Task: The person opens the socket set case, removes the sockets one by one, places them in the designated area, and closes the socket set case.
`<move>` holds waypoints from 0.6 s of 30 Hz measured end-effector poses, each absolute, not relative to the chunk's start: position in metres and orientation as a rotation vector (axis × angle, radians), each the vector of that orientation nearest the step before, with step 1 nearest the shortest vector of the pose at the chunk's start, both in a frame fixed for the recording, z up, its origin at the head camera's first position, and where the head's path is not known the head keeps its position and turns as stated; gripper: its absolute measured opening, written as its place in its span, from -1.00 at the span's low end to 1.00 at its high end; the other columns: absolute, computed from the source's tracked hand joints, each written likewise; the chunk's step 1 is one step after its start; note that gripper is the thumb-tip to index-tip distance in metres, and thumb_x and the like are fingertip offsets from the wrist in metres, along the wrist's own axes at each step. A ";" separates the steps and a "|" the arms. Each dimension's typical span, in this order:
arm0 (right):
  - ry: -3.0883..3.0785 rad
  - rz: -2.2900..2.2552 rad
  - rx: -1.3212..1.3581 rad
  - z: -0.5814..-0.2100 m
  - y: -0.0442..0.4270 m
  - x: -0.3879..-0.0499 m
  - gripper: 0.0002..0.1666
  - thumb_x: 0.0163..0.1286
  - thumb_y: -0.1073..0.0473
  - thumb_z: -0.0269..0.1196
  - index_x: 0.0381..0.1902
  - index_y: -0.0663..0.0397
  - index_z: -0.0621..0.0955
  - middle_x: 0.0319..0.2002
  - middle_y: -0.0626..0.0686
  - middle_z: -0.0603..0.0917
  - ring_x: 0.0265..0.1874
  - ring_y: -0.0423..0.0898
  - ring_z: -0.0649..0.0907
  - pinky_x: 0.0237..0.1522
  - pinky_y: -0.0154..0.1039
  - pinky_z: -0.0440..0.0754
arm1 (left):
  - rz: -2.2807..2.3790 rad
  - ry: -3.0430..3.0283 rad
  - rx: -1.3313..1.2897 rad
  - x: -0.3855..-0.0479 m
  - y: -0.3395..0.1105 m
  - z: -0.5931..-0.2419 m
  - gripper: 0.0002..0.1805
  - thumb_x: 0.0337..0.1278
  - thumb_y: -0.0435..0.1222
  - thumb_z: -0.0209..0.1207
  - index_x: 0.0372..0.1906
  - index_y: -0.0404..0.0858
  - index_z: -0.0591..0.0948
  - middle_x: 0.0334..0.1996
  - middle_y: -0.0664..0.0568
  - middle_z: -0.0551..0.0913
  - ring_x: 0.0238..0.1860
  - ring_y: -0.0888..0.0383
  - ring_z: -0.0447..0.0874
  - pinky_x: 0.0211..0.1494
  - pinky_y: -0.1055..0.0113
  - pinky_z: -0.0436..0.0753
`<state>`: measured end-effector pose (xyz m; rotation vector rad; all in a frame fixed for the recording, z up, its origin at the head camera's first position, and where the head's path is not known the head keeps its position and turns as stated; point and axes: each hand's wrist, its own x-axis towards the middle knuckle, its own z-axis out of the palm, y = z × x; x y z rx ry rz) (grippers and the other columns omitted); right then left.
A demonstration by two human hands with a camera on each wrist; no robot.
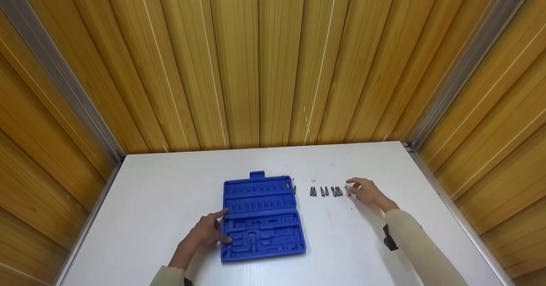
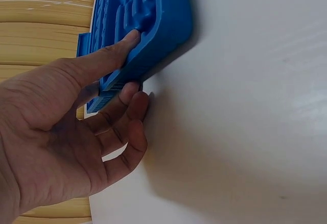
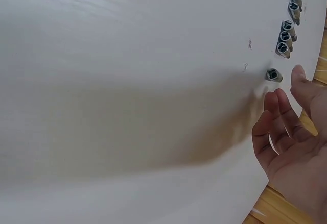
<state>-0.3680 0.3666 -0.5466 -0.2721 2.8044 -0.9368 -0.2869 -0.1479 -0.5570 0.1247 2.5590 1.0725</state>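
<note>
An opened blue plastic tool case (image 1: 263,214) with moulded slots lies flat on the white table. My left hand (image 1: 204,231) grips its left side; in the left wrist view the thumb presses over the rim and the other fingers curl at the outer wall. To the right of the case stretches a row of small dark metal sockets (image 1: 327,191) with square holes in their ends. My right hand (image 1: 366,191) is at the row's right end, fingers loosely bent beside the last socket (image 3: 274,75). In the right wrist view a gap shows between fingertips and socket.
One socket (image 1: 287,184) sits in the upper right of the case, and another (image 1: 294,189) is by its right edge. The white table (image 1: 162,192) meets yellow wood-patterned panels (image 1: 239,64) at the back and sides.
</note>
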 end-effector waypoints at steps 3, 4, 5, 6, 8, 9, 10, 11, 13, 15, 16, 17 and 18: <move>2.775 -0.967 -0.327 -0.540 0.360 -0.370 -0.60 0.52 0.29 0.17 0.18 0.49 0.55 -0.10 0.39 0.68 -0.25 0.13 0.71 -0.24 -0.17 0.62 | 1.061 2.560 0.111 -0.287 -0.148 -0.557 0.03 -0.20 -0.34 0.61 0.50 -0.25 0.38 -0.27 -0.06 0.61 -0.33 0.10 0.51 -0.21 0.20 0.57; 2.761 -0.980 -0.352 -0.538 0.358 -0.371 -0.60 0.52 0.29 0.17 0.17 0.51 0.55 -0.10 0.40 0.69 -0.26 0.16 0.72 -0.25 -0.19 0.63 | 1.054 2.561 0.106 -0.287 -0.149 -0.557 0.03 -0.20 -0.34 0.61 0.50 -0.25 0.38 -0.26 -0.07 0.61 -0.32 0.10 0.52 -0.19 0.19 0.58; 2.745 -0.993 -0.380 -0.537 0.355 -0.372 -0.61 0.52 0.30 0.17 0.17 0.52 0.55 -0.11 0.41 0.69 -0.26 0.19 0.72 -0.26 -0.21 0.63 | 1.048 2.563 0.107 -0.287 -0.149 -0.557 0.03 -0.20 -0.34 0.61 0.50 -0.25 0.38 -0.24 -0.07 0.62 -0.31 0.09 0.53 -0.18 0.17 0.59; 2.736 -0.997 -0.405 -0.535 0.351 -0.373 -0.61 0.52 0.30 0.17 0.16 0.52 0.56 -0.11 0.40 0.69 -0.26 0.19 0.72 -0.28 -0.24 0.62 | 1.046 2.563 0.108 -0.286 -0.149 -0.557 0.03 -0.21 -0.34 0.61 0.50 -0.26 0.38 -0.24 -0.08 0.63 -0.31 0.09 0.54 -0.17 0.16 0.60; 2.705 -1.026 -0.425 -0.533 0.343 -0.376 -0.61 0.52 0.30 0.16 0.17 0.52 0.55 -0.12 0.40 0.69 -0.29 0.22 0.72 -0.34 -0.28 0.61 | 1.034 2.561 0.103 -0.286 -0.149 -0.558 0.04 -0.20 -0.33 0.61 0.50 -0.25 0.38 -0.21 -0.09 0.63 -0.29 0.09 0.55 -0.14 0.14 0.62; 2.695 -1.036 -0.427 -0.532 0.339 -0.377 -0.60 0.52 0.29 0.16 0.17 0.51 0.56 -0.12 0.40 0.69 -0.30 0.22 0.72 -0.37 -0.30 0.59 | 1.035 2.560 0.103 -0.286 -0.149 -0.558 0.04 -0.21 -0.33 0.61 0.50 -0.25 0.38 -0.21 -0.10 0.64 -0.29 0.09 0.56 -0.15 0.13 0.63; 2.692 -1.036 -0.437 -0.530 0.334 -0.379 -0.60 0.53 0.28 0.16 0.17 0.50 0.56 -0.11 0.39 0.69 -0.29 0.20 0.71 -0.38 -0.32 0.57 | 1.033 2.561 0.102 -0.286 -0.149 -0.558 0.04 -0.21 -0.34 0.61 0.50 -0.25 0.38 -0.21 -0.10 0.65 -0.30 0.09 0.57 -0.15 0.14 0.64; 2.687 -1.038 -0.452 -0.529 0.330 -0.380 -0.60 0.53 0.27 0.16 0.17 0.49 0.56 -0.11 0.38 0.69 -0.28 0.18 0.71 -0.38 -0.33 0.56 | 1.036 2.560 0.105 -0.287 -0.149 -0.558 0.04 -0.21 -0.34 0.61 0.50 -0.25 0.38 -0.22 -0.10 0.65 -0.30 0.10 0.57 -0.16 0.14 0.64; 2.671 -1.049 -0.484 -0.527 0.320 -0.384 -0.59 0.54 0.25 0.15 0.17 0.49 0.56 -0.10 0.40 0.69 -0.27 0.20 0.70 -0.38 -0.32 0.56 | 1.041 2.555 0.100 -0.287 -0.149 -0.559 0.04 -0.21 -0.34 0.61 0.50 -0.24 0.38 -0.22 -0.09 0.65 -0.31 0.10 0.57 -0.17 0.16 0.63; 2.646 -1.071 -0.523 -0.524 0.311 -0.387 -0.59 0.55 0.25 0.15 0.18 0.50 0.56 -0.10 0.43 0.69 -0.26 0.25 0.70 -0.37 -0.29 0.58 | 1.060 2.550 0.100 -0.288 -0.148 -0.559 0.04 -0.21 -0.35 0.61 0.50 -0.25 0.38 -0.25 -0.09 0.64 -0.34 0.10 0.57 -0.20 0.18 0.62; 2.636 -1.079 -0.549 -0.524 0.306 -0.388 -0.59 0.55 0.26 0.14 0.17 0.51 0.56 -0.10 0.44 0.69 -0.26 0.28 0.70 -0.36 -0.28 0.58 | 1.068 2.548 0.097 -0.288 -0.148 -0.558 0.04 -0.22 -0.36 0.61 0.50 -0.26 0.38 -0.25 -0.09 0.63 -0.34 0.10 0.56 -0.21 0.19 0.62; 2.623 -1.091 -0.571 -0.523 0.301 -0.389 -0.60 0.55 0.27 0.14 0.17 0.52 0.56 -0.11 0.46 0.69 -0.26 0.32 0.70 -0.37 -0.27 0.59 | 1.074 2.545 0.096 -0.288 -0.147 -0.558 0.04 -0.21 -0.36 0.61 0.51 -0.26 0.37 -0.26 -0.09 0.63 -0.35 0.10 0.56 -0.21 0.19 0.61; 2.606 -1.104 -0.581 -0.522 0.296 -0.390 -0.60 0.55 0.28 0.14 0.17 0.53 0.55 -0.11 0.47 0.68 -0.28 0.36 0.69 -0.38 -0.27 0.58 | 1.073 2.540 0.092 -0.288 -0.147 -0.558 0.04 -0.20 -0.35 0.60 0.51 -0.25 0.37 -0.25 -0.09 0.63 -0.34 0.11 0.56 -0.21 0.21 0.61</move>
